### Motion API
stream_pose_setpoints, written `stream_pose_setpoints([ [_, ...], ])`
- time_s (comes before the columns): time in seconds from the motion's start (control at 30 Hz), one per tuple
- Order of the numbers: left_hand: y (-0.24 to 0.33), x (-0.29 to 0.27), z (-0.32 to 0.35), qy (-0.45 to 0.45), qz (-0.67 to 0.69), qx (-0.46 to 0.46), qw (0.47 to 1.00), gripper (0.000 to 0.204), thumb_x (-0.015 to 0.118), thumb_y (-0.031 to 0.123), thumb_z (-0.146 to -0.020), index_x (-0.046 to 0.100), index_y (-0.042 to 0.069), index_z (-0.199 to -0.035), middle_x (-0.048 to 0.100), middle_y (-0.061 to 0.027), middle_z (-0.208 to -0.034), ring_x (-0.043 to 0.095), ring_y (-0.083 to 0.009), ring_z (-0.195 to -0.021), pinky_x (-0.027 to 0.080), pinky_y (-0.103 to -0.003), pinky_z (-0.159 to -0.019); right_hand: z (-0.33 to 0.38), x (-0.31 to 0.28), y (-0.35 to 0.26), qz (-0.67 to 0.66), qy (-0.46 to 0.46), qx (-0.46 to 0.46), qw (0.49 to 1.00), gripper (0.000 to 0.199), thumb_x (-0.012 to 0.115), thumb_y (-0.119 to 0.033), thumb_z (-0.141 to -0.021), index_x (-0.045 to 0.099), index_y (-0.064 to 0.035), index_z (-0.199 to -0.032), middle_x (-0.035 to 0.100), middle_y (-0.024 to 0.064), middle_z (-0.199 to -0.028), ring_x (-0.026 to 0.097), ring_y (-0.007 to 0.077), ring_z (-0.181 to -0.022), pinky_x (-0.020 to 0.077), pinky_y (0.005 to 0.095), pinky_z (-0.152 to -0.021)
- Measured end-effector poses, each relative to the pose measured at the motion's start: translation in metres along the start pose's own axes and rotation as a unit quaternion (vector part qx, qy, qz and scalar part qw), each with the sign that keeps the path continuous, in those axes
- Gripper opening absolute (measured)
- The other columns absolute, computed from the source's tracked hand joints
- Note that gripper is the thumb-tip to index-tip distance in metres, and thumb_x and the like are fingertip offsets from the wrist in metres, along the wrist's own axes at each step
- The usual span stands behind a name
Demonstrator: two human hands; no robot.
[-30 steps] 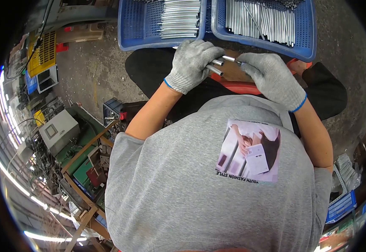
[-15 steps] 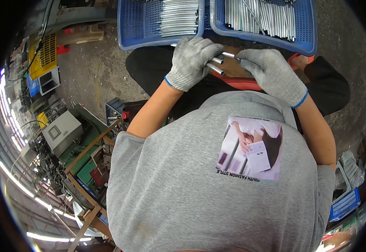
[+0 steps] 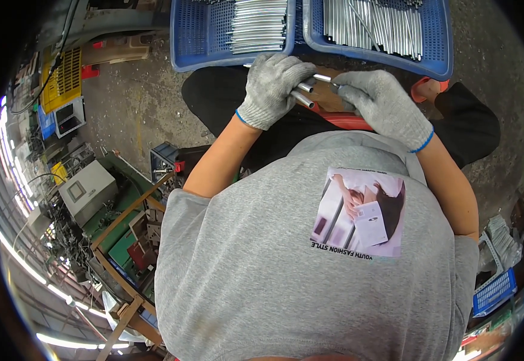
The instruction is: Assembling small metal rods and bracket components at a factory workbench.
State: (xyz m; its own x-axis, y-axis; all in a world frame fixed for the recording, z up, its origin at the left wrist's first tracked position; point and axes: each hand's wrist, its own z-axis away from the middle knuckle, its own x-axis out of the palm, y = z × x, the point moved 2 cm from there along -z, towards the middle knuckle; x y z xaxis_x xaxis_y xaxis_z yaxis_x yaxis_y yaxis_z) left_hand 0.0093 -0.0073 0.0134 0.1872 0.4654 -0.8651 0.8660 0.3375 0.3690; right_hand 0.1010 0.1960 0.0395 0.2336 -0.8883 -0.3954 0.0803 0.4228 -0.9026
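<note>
Grey knit gloves w/ blue cuffs are worn on both hands. Metal tubes (image 3: 303, 99) are gripped in the L hand (image 3: 274, 85), fingers closed around them. Three ends are seen poking out right of the glove; exact no. in the fist can't be told. The R hand (image 3: 379, 99) is held just right of the farthest tube (image 3: 323, 77), thumb & index brought together w/ a small dark piece (image 3: 334, 85) pinched at the tips, by the tube's right end. Piece is too small to ID; whether it's seated in the tube can't be told.

Both hands are held over the lap, btwn legs in black trousers (image 3: 208, 99), w/ a red curved edge (image 3: 349, 122) seen below. On the far side, two blue crates are set side by side: in the left crate (image 3: 211, 36) more tubes are stacked left-to-right, in the right crate (image 3: 435, 45) they're laid near-to-far, one askew on top.

Near side is mostly filled by a grey T-shirt (image 3: 262, 240) w/ a pic print. At left, a grey box (image 3: 90, 192) is set on a green bench, & farther off a yellow crate (image 3: 63, 78) is seen. At near right, a blue basket (image 3: 493, 293) is seen.
</note>
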Motion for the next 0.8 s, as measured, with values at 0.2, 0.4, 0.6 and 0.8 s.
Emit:
stream_pose_setpoints([
  [0.2, -0.005, -0.005, -0.002, -0.019, -0.027, 0.003, 0.999, 0.034, 0.075, 0.033, -0.076, 0.069, 0.014, -0.104, 0.069, -0.0024, -0.091, 0.065, -0.0235, -0.085, 0.045, -0.040, -0.077, -0.017, -0.001, 0.013, 0.042, 0.015, -0.016, 0.999, 0.023, 0.061, -0.009, -0.096, 0.069, 0.0067, -0.111, 0.071, 0.0160, -0.084, 0.067, 0.0192, -0.072, 0.0547, 0.0312, -0.068],
  [0.4, -0.008, -0.001, 0.001, -0.028, -0.038, -0.008, 0.999, 0.033, 0.075, 0.032, -0.077, 0.069, 0.014, -0.104, 0.070, -0.0029, -0.092, 0.066, -0.0235, -0.085, 0.046, -0.040, -0.081, -0.012, 0.010, 0.010, 0.024, -0.008, 0.007, 1.000, 0.023, 0.060, -0.010, -0.097, 0.069, 0.0062, -0.111, 0.071, 0.0155, -0.084, 0.067, 0.0180, -0.072, 0.0549, 0.0309, -0.069],
  [0.6, -0.012, -0.005, 0.005, -0.014, -0.032, -0.005, 0.999, 0.032, 0.075, 0.031, -0.077, 0.069, 0.014, -0.104, 0.070, -0.0028, -0.092, 0.066, -0.0230, -0.086, 0.046, -0.040, -0.080, -0.022, 0.001, 0.004, 0.024, -0.012, 0.018, 0.999, 0.024, 0.058, -0.010, -0.098, 0.069, 0.0068, -0.112, 0.071, 0.0154, -0.085, 0.068, 0.0182, -0.075, 0.0549, 0.0302, -0.071],
  [0.8, -0.019, -0.005, 0.010, -0.023, -0.031, -0.021, 0.999, 0.034, 0.076, 0.030, -0.075, 0.069, 0.014, -0.104, 0.070, -0.0027, -0.092, 0.066, -0.0242, -0.085, 0.047, -0.041, -0.080, -0.026, 0.016, 0.005, 0.014, -0.034, 0.035, 0.999, 0.025, 0.061, -0.011, -0.096, 0.069, 0.0064, -0.111, 0.072, 0.0172, -0.088, 0.070, 0.0207, -0.079, 0.0557, 0.0322, -0.073],
])
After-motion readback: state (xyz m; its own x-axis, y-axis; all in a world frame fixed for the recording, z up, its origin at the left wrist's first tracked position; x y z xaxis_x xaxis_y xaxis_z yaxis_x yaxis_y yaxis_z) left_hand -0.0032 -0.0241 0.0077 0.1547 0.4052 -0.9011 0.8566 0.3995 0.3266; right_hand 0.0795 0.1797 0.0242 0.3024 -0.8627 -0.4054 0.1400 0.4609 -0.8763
